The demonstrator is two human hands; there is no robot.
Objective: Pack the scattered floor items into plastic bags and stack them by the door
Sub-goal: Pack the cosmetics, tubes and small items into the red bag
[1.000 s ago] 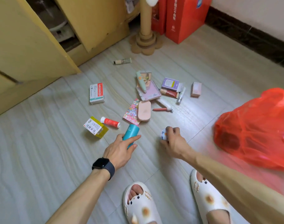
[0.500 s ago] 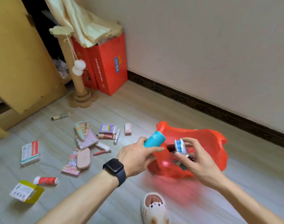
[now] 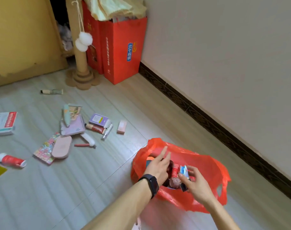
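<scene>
Hands over the bag mouth. Your left hand [image 3: 158, 165] is flat-fingered and empty, with a teal bottle [image 3: 148, 162] just under it inside the red plastic bag [image 3: 209, 170]. Your right hand [image 3: 197, 185], at three o'clock of the left, pinches a small blue-and-white packet [image 3: 184, 170] above the contents.

The bag sits open on the floor, several items in it.

- Ten o'clock of the bag: pink case [image 3: 62, 146], spiral notebook [image 3: 73, 126], purple box [image 3: 99, 119], small pink box [image 3: 122, 127].
- Nine o'clock: red-and-white tube [image 3: 10, 161], white box [image 3: 4, 123].
- Eleven o'clock, farther out: cream tube [image 3: 52, 92].

Judgement: packing is partway. Most of the scatter is left, the bag is untied, nothing is stacked, and I can see no door.
</scene>
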